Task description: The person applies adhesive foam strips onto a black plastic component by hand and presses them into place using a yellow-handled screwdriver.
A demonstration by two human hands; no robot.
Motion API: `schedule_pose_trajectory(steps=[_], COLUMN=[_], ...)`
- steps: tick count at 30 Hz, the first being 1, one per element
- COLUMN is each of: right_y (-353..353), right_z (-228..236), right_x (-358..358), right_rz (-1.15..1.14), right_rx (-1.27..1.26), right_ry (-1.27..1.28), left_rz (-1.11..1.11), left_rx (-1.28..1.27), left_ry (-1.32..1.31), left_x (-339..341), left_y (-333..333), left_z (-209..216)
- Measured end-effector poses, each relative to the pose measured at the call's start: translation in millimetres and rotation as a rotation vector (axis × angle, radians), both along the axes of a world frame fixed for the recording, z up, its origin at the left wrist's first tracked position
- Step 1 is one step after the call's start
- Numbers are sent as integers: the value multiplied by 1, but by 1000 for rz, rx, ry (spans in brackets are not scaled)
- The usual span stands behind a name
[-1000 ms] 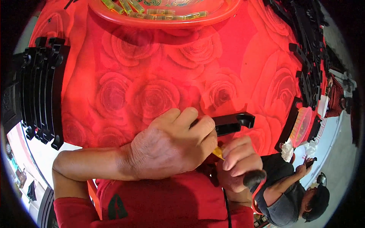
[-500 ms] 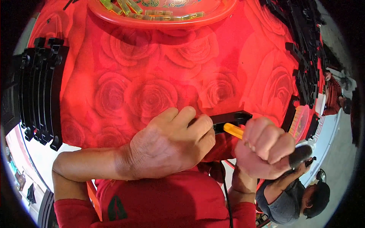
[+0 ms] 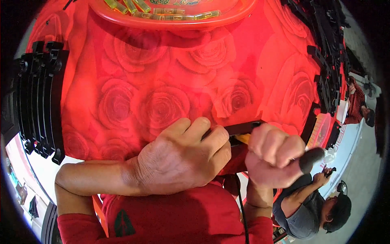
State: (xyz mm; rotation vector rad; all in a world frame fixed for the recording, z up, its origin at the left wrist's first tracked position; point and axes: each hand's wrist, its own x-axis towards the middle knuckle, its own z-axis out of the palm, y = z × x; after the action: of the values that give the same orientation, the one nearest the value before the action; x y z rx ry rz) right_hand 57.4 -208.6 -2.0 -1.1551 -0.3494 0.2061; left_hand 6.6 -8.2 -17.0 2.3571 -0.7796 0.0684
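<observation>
My left hand [image 3: 183, 156] lies over the near side of the table, fingers curled round a black bar-shaped plastic piece [image 3: 239, 129] that sticks out to the right. Closed in a fist, my right hand [image 3: 274, 156] grips a tool with a yellow end [image 3: 243, 138] and a dark grey rounded end [image 3: 312, 160]. The yellow end points toward the black piece, close to its near edge. Whether the two touch is hidden by the fist, as is the tool's middle. My right hand is slightly blurred.
A red tray [image 3: 174, 25] with several yellow-green clear vials [image 3: 207, 15] stands at the far side. Black plastic pieces [image 3: 42, 101] are stacked at the left; more black pieces [image 3: 325, 77] lie along the right edge, near a pink-backed brush [image 3: 321, 130]. A person [image 3: 302, 207] sits at the lower right.
My right hand has moved a little left and up with the tool, and less of the yellow end shows. My left hand has hardly moved, still holding the black piece.
</observation>
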Motion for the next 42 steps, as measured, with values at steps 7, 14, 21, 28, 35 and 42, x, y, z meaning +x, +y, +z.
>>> schedule_pose_trajectory(steps=[7, 14, 21, 28, 35, 42], right_y=[-3, -4, 0, -3, -5, 2], right_z=[3, 2, 9, 10, 3, -2], right_x=[3, 4, -1, 5, 3, -2], right_rz=[60, 94, 24, 167, 186, 8], right_rx=[4, 24, -46, -153, -105, -11], right_ry=[-30, 2, 137, -134, -107, 70], left_rz=[5, 9, -8, -16, -30, -34], left_rx=[-3, -14, -3, -19, -3, -27], left_ry=[-6, -5, 15, 31, 30, 17], left_x=[0, 1, 3, 4, 5, 1], left_y=[-2, -3, -3, -5, -3, 0], left_z=[-1, -1, 0, 0, 2, 3])
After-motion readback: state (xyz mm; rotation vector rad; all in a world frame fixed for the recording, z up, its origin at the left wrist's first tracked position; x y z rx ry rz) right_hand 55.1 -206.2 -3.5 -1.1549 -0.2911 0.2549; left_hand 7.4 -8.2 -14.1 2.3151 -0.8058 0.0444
